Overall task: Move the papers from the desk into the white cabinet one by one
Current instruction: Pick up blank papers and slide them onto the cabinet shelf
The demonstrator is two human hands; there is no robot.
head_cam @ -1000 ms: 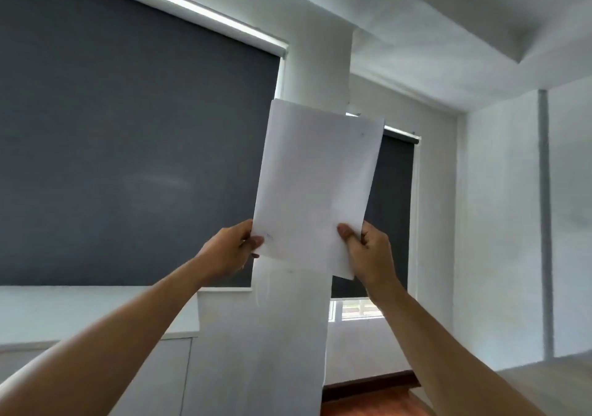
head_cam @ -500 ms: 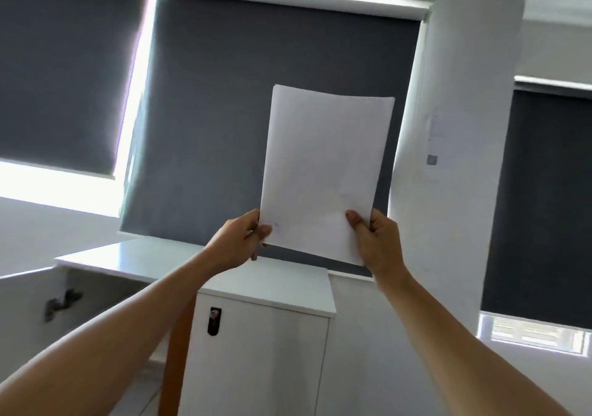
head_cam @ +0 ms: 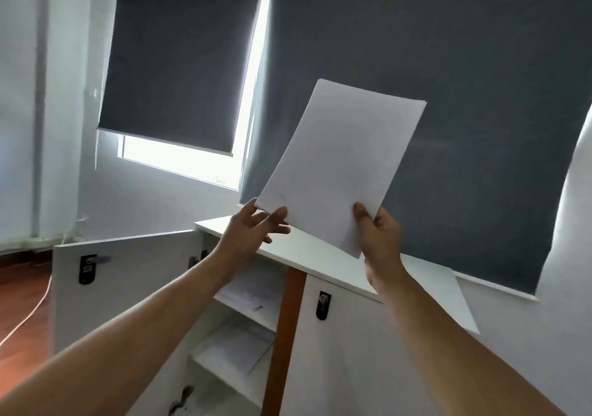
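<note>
Both hands pinch the paper (head_cam: 339,165) by its near corners, left hand (head_cam: 248,234) and right hand (head_cam: 379,234); its long axis leans up-right, above the cabinet (head_cam: 336,263), whose open shelves lie below-left, nearer the left hand.

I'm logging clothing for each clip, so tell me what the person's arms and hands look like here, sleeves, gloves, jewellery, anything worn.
Both forearms are bare up to the frame's bottom edge; no sleeve shows. The left hand and right hand wear no gloves, and no watch, bracelet or ring is visible on either. Nothing is marked on them.
</note>
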